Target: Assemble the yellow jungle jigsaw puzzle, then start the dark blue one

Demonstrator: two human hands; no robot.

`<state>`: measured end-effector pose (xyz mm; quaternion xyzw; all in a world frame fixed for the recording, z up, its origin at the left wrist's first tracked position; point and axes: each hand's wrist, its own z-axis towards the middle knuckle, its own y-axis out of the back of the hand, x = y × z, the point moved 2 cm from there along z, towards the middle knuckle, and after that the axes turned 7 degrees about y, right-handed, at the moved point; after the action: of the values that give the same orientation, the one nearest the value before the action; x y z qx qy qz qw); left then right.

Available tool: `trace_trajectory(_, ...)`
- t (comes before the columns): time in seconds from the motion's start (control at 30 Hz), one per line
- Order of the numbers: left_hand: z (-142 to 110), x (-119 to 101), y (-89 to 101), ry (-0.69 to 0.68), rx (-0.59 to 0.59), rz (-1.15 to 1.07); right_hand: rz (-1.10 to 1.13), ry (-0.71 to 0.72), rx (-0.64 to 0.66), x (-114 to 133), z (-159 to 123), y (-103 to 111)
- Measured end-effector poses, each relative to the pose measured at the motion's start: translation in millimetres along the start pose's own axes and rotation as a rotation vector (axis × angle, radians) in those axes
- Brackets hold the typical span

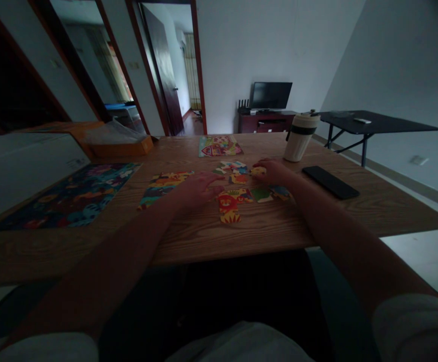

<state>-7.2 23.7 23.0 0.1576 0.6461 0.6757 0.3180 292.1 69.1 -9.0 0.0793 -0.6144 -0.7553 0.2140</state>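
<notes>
Two hands, one tumbler, one phone

Left hand and right hand extend forward — both roughly palm-down.

Left grip and right grip among puzzle pieces, wooden table, pale tumbler, black phone

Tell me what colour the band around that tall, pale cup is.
The band is black, showing best in the head view.
</notes>
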Motion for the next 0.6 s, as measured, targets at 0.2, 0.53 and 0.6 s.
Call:
trace_trajectory(0.2, 0, 1, 1.4, 0.013, -0.009, -0.010, 0.072, 0.164, 0.091, 37, 5, -9)
trace_trajectory(0.53, -1, -1, 0.3, -0.008, 0.021, -0.038, 0.197, 0.000, 0.080, 34, -1, -2)
trace_trajectory(0.6, -1, 0, -0.2, -0.012, 0.012, -0.039, 0.236, -0.005, 0.078, 33, -2, -1)
